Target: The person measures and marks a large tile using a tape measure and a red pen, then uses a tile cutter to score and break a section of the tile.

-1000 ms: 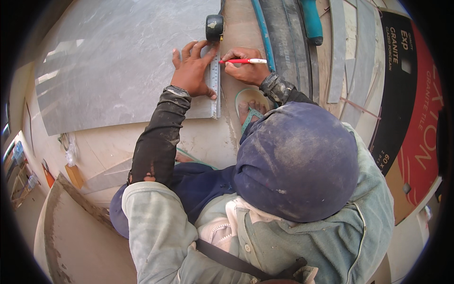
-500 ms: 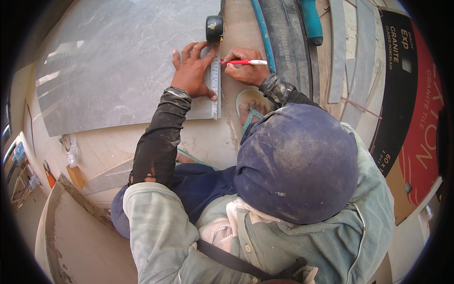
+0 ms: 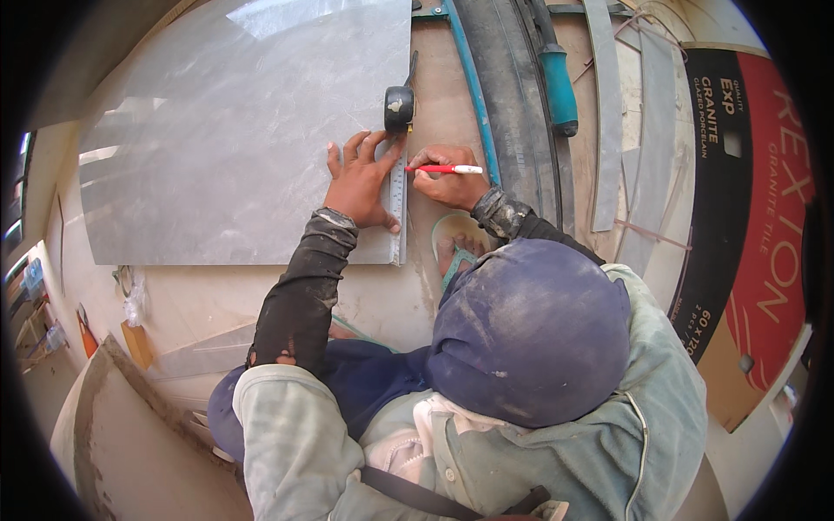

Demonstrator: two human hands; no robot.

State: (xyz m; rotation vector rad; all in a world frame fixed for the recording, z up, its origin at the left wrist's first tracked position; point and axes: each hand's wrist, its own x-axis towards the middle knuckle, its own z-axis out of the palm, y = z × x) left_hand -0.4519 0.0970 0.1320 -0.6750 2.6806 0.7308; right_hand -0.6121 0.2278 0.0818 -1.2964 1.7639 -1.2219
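Note:
A large grey tile (image 3: 234,174) lies flat in front of me, a tape measure (image 3: 399,108) at its right edge. The white tape blade (image 3: 397,213) runs along that edge towards me. My left hand (image 3: 358,184) presses down there, fingers spread over tile and blade, thumb at the blade's near part, index finger close to the black case. In my right hand (image 3: 453,181) a red pen with a white end (image 3: 447,169) is gripped, its tip pointing left at the blade's edge. My bent knee (image 3: 530,334) in navy trousers covers part of my right arm.
To the right lies a tile cutter with a blue rail (image 3: 473,87) and teal handle (image 3: 558,91). Beyond it are grey tile strips (image 3: 606,130) and a black-and-red cardboard box (image 3: 756,234). At left are an orange-handled tool (image 3: 87,334), a wooden block (image 3: 137,345) and a curved pale piece (image 3: 148,434).
The view has shifted, so tile, tape measure and hands appear lower. Both hands keep nearly the same place on the tape, and the pen tip stays beside the blade.

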